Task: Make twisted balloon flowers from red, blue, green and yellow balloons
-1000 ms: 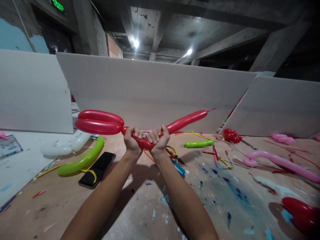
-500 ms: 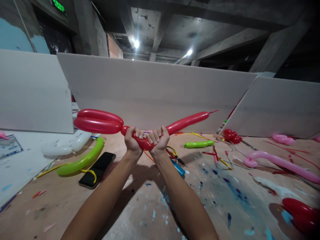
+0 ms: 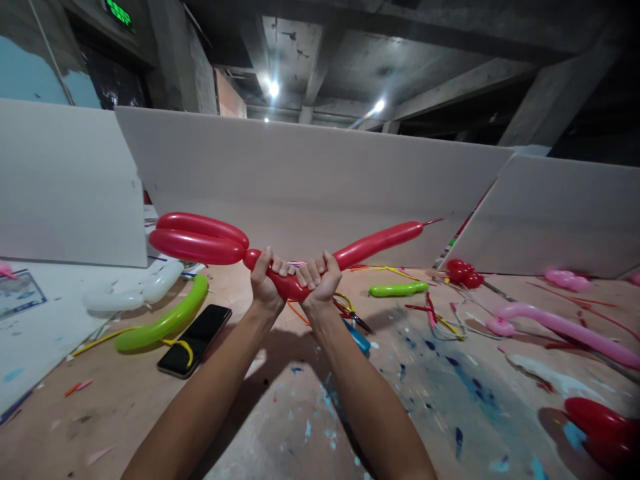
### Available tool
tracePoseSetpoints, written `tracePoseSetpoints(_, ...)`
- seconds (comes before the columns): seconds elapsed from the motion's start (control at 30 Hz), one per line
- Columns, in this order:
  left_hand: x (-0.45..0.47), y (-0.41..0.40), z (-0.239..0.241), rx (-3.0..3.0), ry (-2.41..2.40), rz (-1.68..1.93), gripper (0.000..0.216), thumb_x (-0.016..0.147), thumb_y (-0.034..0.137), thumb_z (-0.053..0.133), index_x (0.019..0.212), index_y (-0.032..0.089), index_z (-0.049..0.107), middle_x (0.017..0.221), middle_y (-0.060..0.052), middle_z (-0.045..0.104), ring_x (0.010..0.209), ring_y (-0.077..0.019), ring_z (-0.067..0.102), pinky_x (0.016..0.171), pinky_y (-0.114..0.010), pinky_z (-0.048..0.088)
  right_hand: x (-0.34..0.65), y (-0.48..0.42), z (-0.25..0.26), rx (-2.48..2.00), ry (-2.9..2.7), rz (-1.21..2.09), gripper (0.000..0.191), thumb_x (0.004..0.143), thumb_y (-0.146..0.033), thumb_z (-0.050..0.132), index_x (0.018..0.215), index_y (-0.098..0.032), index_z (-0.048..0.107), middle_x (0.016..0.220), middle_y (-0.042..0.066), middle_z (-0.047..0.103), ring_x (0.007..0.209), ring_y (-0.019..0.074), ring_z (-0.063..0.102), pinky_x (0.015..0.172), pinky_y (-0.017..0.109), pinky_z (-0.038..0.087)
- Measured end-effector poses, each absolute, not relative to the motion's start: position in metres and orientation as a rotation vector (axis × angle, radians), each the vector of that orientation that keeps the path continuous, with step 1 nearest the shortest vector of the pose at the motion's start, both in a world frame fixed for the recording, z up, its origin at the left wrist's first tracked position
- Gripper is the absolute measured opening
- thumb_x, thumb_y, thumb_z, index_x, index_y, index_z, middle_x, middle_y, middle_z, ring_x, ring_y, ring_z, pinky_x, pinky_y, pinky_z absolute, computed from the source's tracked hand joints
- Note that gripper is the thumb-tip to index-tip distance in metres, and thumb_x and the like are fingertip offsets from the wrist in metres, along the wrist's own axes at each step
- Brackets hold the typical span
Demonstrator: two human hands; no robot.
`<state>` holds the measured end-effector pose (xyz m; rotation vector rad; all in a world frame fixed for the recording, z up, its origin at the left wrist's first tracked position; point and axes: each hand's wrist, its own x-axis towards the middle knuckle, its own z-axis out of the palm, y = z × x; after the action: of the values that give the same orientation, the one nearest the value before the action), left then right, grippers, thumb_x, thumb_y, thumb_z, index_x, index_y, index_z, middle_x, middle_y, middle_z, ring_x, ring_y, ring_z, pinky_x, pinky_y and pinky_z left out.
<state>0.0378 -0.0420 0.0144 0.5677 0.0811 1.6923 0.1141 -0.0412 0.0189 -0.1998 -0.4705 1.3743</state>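
A long red modelling balloon (image 3: pixel 200 245) is held up over the table by both hands. My left hand (image 3: pixel 270 279) is wrapped round it just right of a twist, beyond which two long loops lie side by side. My right hand (image 3: pixel 320 279) grips the same balloon close by, and the stretch between the hands bends downward. From the right fist a straight segment rises to the right and ends in a thin uninflated tip. Behind my right wrist lie scissors (image 3: pixel 357 316) and a blue object (image 3: pixel 358 339), partly hidden by the forearm.
On the left lie a black phone (image 3: pixel 195 341), a green balloon (image 3: pixel 170 323) and a white balloon (image 3: pixel 125 297). A short green balloon (image 3: pixel 399 289), a pink balloon (image 3: pixel 565 325) and red balloons (image 3: pixel 603 427) are to the right. White boards (image 3: pixel 320 180) stand along the back.
The looped left end of the red balloon has risen slightly, and its right tip has shifted a little to the right. Both hands keep their grip, nearly in the same place.
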Motion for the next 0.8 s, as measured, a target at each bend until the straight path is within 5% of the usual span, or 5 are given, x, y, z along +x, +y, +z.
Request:
tracePoseSetpoints(0.5,0.037,-0.042,0.016,0.65,0.065,1.69,0.038,0.065,0.038,0.079,0.065,0.018,0.048,0.051,0.008,0.044,0.047,-0.0059,0.048,0.056,-0.022,0.046,0.118,-0.044,0.022,-0.203,-0.498,1.327,0.039,0.082,-0.03,0.047,0.05,-0.021,0.026,0.031,-0.011,0.022,0.026,0.0044,0.019,0.031,0.017,0.023)
tracePoseSetpoints(0.63,0.027,-0.03,0.017,0.616,0.148,1.799,0.035,0.067,0.044,0.076,0.07,0.019,0.052,0.061,0.004,0.057,0.059,-0.0105,0.059,0.071,-0.028,0.051,0.128,-0.039,0.026,-0.212,-0.476,1.232,0.024,0.074,-0.032,0.057,0.059,-0.021,0.042,0.045,-0.008,0.045,0.042,0.0071,0.048,0.054,0.024,0.05)
tracePoseSetpoints(0.7,0.018,-0.022,0.019,0.564,0.15,1.862,0.035,0.068,0.045,0.075,0.071,0.019,0.053,0.063,0.004,0.06,0.061,-0.0112,0.061,0.076,-0.031,0.052,0.133,-0.034,0.026,-0.307,-0.582,1.214,0.018,0.071,-0.034,0.063,0.067,-0.02,0.052,0.058,-0.004,0.059,0.057,0.0109,0.06,0.062,0.027,0.053)
tracePoseSetpoints(0.8,0.002,-0.015,0.022,0.56,0.145,1.882,0.031,0.07,0.041,0.076,0.079,0.02,0.056,0.067,0.004,0.062,0.065,-0.012,0.064,0.083,-0.034,0.052,0.139,-0.028,0.022,-0.56,-0.881,1.193,0.026,0.068,-0.039,0.072,0.072,-0.019,0.056,0.058,-0.004,0.058,0.051,0.0099,0.055,0.042,0.02,0.043)
